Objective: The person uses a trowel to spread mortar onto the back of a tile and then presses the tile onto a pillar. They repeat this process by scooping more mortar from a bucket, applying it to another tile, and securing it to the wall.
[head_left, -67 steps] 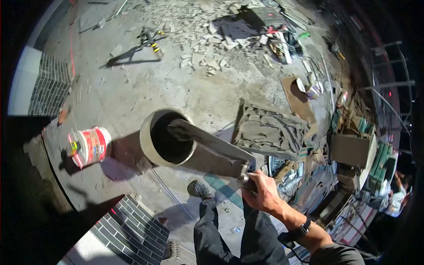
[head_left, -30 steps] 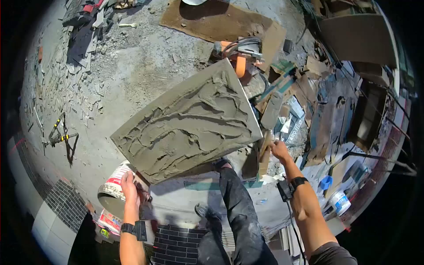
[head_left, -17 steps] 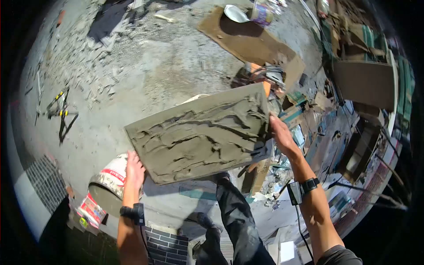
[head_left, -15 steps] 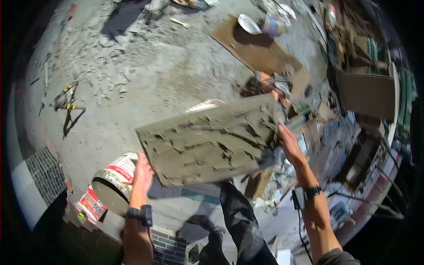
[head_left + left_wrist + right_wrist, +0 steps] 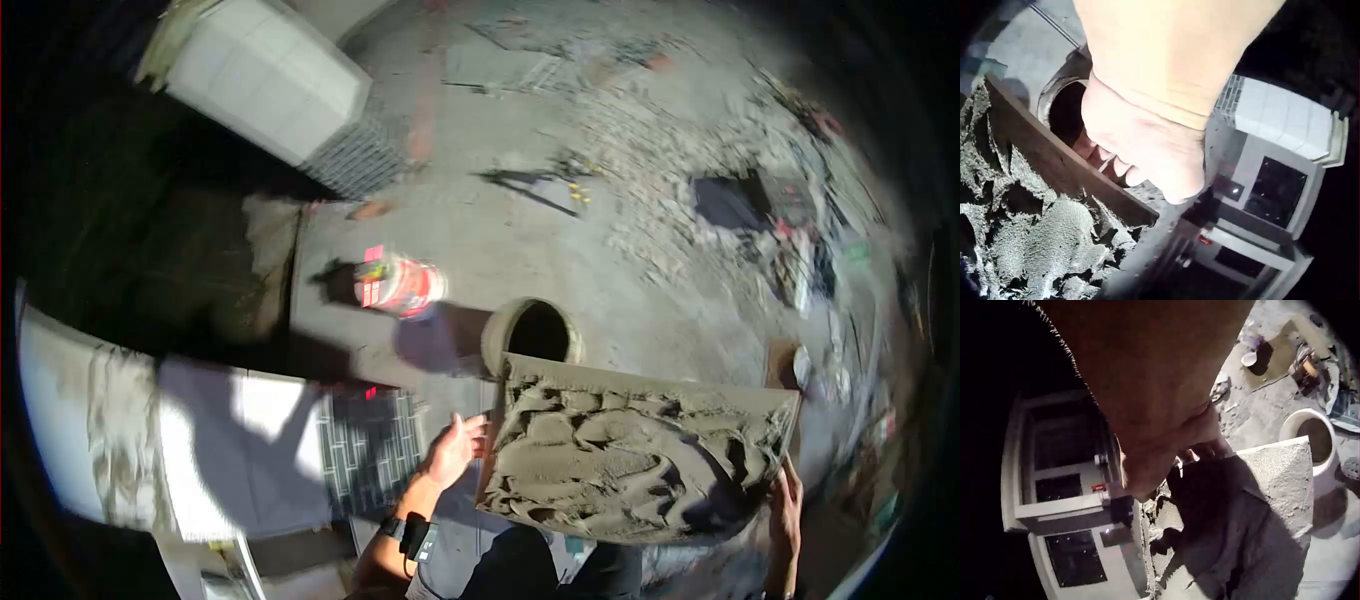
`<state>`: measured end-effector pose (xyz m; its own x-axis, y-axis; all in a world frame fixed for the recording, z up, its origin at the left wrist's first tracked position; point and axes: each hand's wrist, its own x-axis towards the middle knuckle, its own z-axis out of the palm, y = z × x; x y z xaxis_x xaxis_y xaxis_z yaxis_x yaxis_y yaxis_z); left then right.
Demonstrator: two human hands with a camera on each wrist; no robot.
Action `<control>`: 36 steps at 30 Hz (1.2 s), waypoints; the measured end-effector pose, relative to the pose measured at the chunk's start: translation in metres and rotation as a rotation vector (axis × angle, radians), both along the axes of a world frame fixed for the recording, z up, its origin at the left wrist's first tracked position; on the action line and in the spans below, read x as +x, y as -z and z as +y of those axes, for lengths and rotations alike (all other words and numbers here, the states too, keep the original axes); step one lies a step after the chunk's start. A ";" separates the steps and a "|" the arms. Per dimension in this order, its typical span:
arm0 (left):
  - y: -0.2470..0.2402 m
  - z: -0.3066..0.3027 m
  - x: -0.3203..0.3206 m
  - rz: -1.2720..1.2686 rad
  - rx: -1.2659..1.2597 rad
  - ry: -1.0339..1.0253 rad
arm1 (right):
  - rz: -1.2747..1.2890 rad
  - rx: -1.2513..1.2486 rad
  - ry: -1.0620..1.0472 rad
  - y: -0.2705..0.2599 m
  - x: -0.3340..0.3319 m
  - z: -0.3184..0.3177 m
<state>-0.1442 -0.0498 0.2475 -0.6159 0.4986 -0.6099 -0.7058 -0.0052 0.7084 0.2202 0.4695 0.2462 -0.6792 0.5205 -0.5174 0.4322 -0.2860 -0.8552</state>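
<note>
Slab [image 5: 640, 450], coated with thick grey mortar [image 5: 625, 455], is up off the floor [image 5: 480, 250] between the two hands, coated face up. Mortar lies in ridges and swirls reaching nearly to all four edges; surface looks flatter along the far edge.

Left hand [image 5: 455, 452]: at the slab's left edge, fingers extended and slightly spread, not clenched. Left wrist view puts the fingers against the slab's side; head view is blurred, so contact appears to be along the side and perhaps just under it.

Right hand [image 5: 786, 505]: at the right edge, near the far right corner. Grasping the slab, fingers bent at its rim; the palm is in shadow.

Surroundings: dark-mouthed bucket [image 5: 493, 345] stands on the floor just beyond the slab's far left corner, upright. Red-and-white bucket [image 5: 412, 287] is farther left. Black-and-yellow tool [image 5: 545, 185] lies on the floor beyond both, with broken pieces [image 5: 650, 150] to its right. Wristband [image 5: 405, 532] on the left wrist carries a small device.
</note>
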 end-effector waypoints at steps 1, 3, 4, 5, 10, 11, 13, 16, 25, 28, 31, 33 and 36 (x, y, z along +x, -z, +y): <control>-0.021 0.007 0.028 0.059 0.016 -0.007 | 0.029 0.022 -0.031 0.008 0.010 0.012; -0.091 -0.042 0.062 0.149 0.154 -0.117 | 0.137 0.142 -0.146 -0.049 -0.011 0.016; -0.127 -0.054 0.077 0.220 0.221 -0.199 | 0.214 0.192 -0.117 -0.071 -0.037 0.017; -0.172 -0.067 0.093 0.276 0.297 -0.265 | 0.278 0.244 -0.073 -0.103 -0.060 0.014; -0.297 -0.013 0.214 0.806 0.034 -0.521 | 0.185 0.251 -0.550 -0.042 -0.137 0.174; -0.261 -0.017 0.237 0.856 -0.103 -0.702 | 0.503 0.514 -0.525 -0.057 -0.149 0.130; -0.241 -0.012 0.264 0.915 -0.139 -0.893 | -0.018 1.388 -0.858 -0.133 -0.183 0.083; -0.250 -0.023 0.286 1.006 -0.075 -1.095 | 0.326 0.768 -0.825 -0.156 -0.209 0.064; -0.306 -0.165 0.337 1.299 -0.089 -1.597 | 0.884 -0.180 -0.884 -0.219 -0.320 -0.114; -0.305 -0.160 0.341 1.332 -0.155 -1.730 | 0.993 -0.324 -0.787 -0.232 -0.368 -0.167; -0.290 -0.138 0.329 1.346 -0.225 -1.847 | 1.108 -0.474 -0.721 -0.258 -0.447 -0.239; -0.288 -0.127 0.313 1.347 -0.267 -1.933 | 1.117 -0.608 -0.644 -0.281 -0.505 -0.294; -0.318 -0.129 0.273 1.330 -0.332 -2.020 | 1.269 -0.511 -0.776 -0.322 -0.576 -0.369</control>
<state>0.1283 -0.1791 0.5653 0.0268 -0.9065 0.4214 0.6280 0.3432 0.6984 -0.3560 0.1003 0.5679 -0.7981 -0.1930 0.5707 -0.2916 -0.7052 -0.6462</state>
